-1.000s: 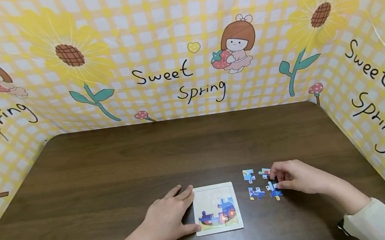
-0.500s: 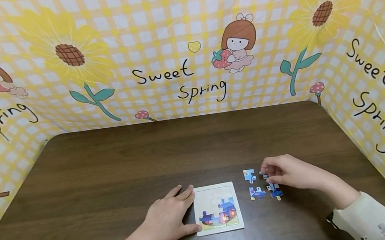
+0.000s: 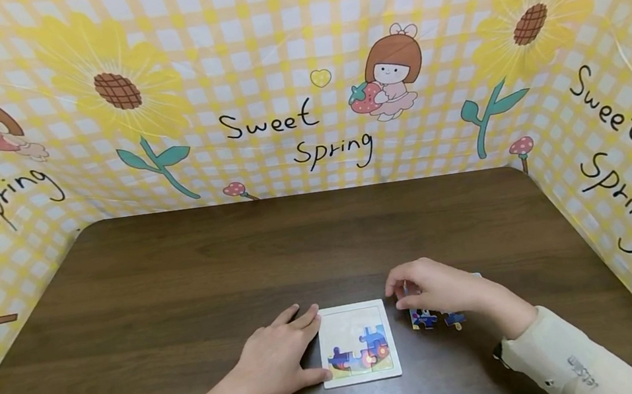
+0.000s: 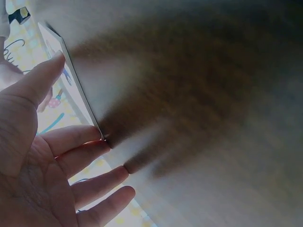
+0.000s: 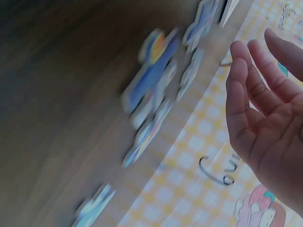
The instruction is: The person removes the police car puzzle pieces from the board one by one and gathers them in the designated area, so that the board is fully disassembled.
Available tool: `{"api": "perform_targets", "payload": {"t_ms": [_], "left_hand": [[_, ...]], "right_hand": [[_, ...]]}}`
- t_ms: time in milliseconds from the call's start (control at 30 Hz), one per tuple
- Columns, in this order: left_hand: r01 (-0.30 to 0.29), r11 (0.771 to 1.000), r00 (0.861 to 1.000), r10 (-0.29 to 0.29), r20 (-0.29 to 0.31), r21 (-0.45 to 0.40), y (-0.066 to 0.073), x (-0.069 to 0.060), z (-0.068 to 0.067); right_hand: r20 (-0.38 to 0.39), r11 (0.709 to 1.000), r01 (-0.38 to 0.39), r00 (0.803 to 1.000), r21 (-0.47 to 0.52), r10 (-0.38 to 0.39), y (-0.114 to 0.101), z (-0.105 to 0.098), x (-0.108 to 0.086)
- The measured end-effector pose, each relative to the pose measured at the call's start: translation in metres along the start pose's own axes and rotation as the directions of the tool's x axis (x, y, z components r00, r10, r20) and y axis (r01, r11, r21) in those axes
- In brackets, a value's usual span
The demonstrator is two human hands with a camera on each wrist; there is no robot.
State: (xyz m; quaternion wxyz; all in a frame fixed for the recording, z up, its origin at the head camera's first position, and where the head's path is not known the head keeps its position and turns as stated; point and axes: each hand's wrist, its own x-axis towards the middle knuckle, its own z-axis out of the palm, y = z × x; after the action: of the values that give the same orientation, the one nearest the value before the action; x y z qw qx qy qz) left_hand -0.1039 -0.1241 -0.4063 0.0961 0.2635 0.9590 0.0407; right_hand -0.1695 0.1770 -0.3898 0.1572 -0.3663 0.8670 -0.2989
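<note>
A square jigsaw tray [image 3: 395,361] with a pale rim lies on the table, several joined pieces [image 3: 367,356] filling its lower and right parts. My left hand [image 3: 273,355] rests at the tray's left edge, thumb and fingertips against it, fingers fairly straight. Over the loose pieces, just right of the tray, hovers my right hand [image 3: 433,289], fingers loosely bent. The right wrist view shows nothing between its fingers. Two blue puzzle pieces, one [image 3: 423,320] and another [image 3: 455,320], show below this hand; it partly hides others. Several loose pieces [image 5: 151,75] appear, blurred, in the right wrist view.
The dark wooden table [image 3: 239,253] has a yellow checked cloth [image 3: 248,46] with printed flowers and lettering standing behind it and at both sides. A pale piece edge [image 3: 477,275] peeks out beside the right forearm.
My right hand has moved left over the loose pieces, from the right-hand ones toward the tray, and now covers some of them. The left hand and tray have stayed put.
</note>
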Motion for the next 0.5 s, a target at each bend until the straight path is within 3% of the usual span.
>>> {"api": "perform_targets", "payload": {"t_ms": [233,500], "left_hand": [[0.003,1.000,1.000,-0.003,0.004,0.000,0.000,0.000,0.001],[0.003,1.000,1.000,-0.003,0.008,-0.004,0.000,0.000,0.000]], "right_hand": [[0.078,0.998,0.058,0.995,-0.007,-0.057,-0.013,0.015,0.017],[0.175,0.999,0.047,0.984,-0.020,-0.043,-0.021,0.028,0.025]]}}
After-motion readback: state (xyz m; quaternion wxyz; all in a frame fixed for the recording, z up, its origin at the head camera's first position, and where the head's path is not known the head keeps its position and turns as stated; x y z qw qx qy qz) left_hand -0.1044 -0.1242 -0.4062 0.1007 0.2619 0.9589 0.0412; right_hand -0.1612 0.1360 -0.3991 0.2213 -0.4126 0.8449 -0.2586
